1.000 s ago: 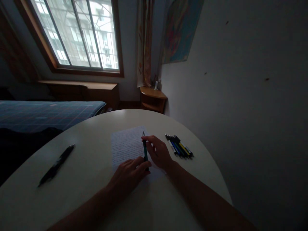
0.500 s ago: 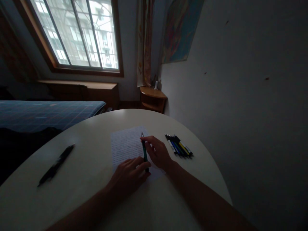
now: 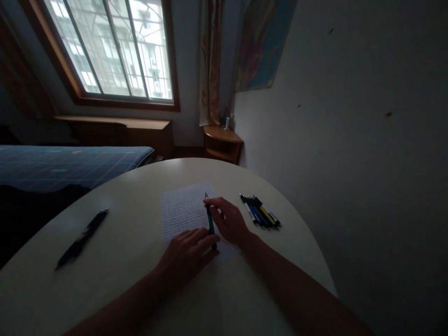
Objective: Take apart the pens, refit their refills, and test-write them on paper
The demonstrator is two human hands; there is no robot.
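Note:
A dark green pen (image 3: pixel 210 219) points away from me above a sheet of paper (image 3: pixel 182 205) covered in lines of writing. Near its silvery tip, my right hand (image 3: pixel 229 221) pinches the pen between thumb and fingers. Lower down, the fingers of my left hand (image 3: pixel 191 249) grip the pen's other end. My left palm lies over the lower part of the sheet. Right of the paper is a row of several pens (image 3: pixel 261 212) side by side, with black, white, blue and yellow parts. Far to the left lies a larger dark pen-shaped object (image 3: pixel 82 239).
The round white table (image 3: pixel 140 196) carries all of these. A bed with a blue plaid cover (image 3: pixel 70 163) stands beyond its left edge. The wall (image 3: pixel 332 154) runs along the right, and a wooden corner shelf (image 3: pixel 223 134) stands behind the table.

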